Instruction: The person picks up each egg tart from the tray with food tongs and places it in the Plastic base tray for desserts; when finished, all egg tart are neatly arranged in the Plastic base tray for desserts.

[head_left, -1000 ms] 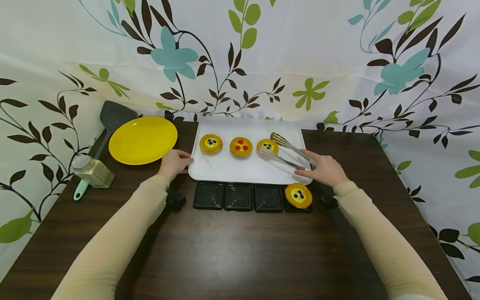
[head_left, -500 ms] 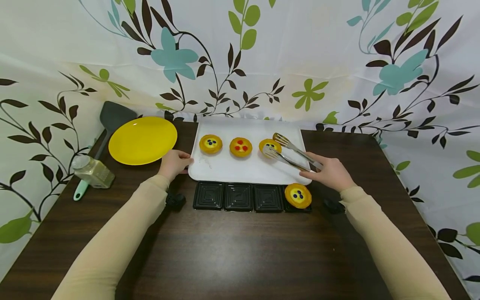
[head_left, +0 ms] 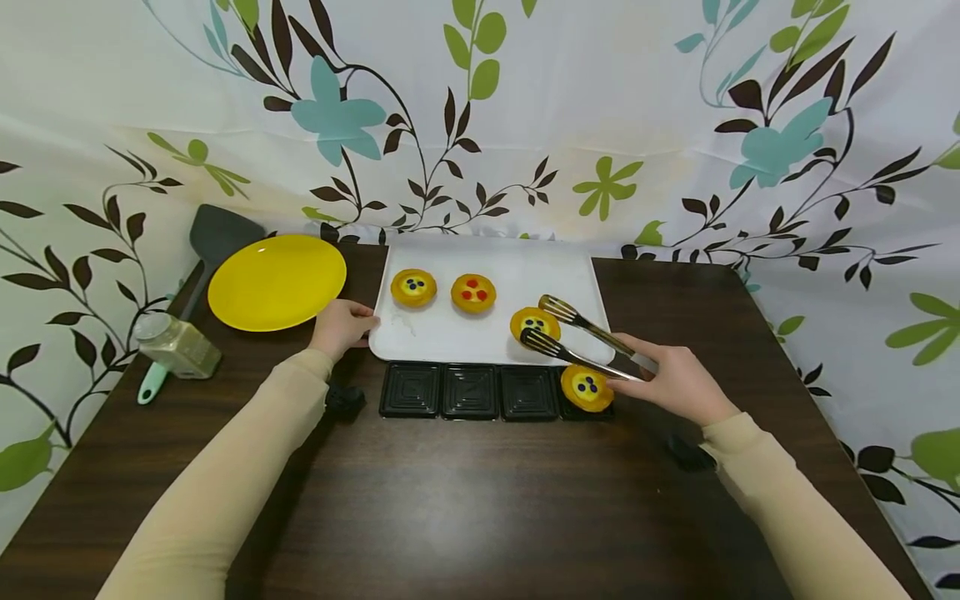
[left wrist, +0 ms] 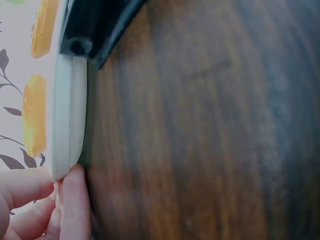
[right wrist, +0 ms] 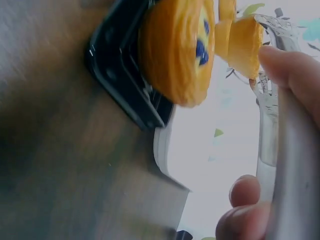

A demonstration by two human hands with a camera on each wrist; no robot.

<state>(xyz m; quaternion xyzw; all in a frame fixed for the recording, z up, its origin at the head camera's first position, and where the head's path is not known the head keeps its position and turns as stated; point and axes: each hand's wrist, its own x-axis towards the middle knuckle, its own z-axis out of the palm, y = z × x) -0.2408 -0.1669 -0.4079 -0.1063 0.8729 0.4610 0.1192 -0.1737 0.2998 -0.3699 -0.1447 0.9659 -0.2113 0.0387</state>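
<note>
My left hand (head_left: pixel 339 327) pinches the left edge of a white tray (head_left: pixel 442 337), thumb above and fingers below in the left wrist view. In my right hand (head_left: pixel 678 383) are metal tongs (head_left: pixel 596 331). Their tips sit on either side of a tart with blue berries (head_left: pixel 534 323), held over the tray's front right part. Farther left on the tray lie another blue-berry tart (head_left: pixel 413 288) and a red-topped tart (head_left: pixel 473 293). Just below the tongs, a blue-berry tart (head_left: pixel 587 389) fills the right end of a row of black square trays (head_left: pixel 410 390).
A yellow plate (head_left: pixel 277 283) lies left of the white tray, partly over a dark spatula (head_left: pixel 222 233) with a mint handle. A seasoning jar (head_left: pixel 180 346) lies on its side across that handle. A patterned curtain (head_left: pixel 510 125) hangs right behind the table.
The right hand has drawn the tongs and the blue-berry tart between their tips toward the front edge of the white tray. The left hand stays on the tray's edge. The head view has shifted slightly.
</note>
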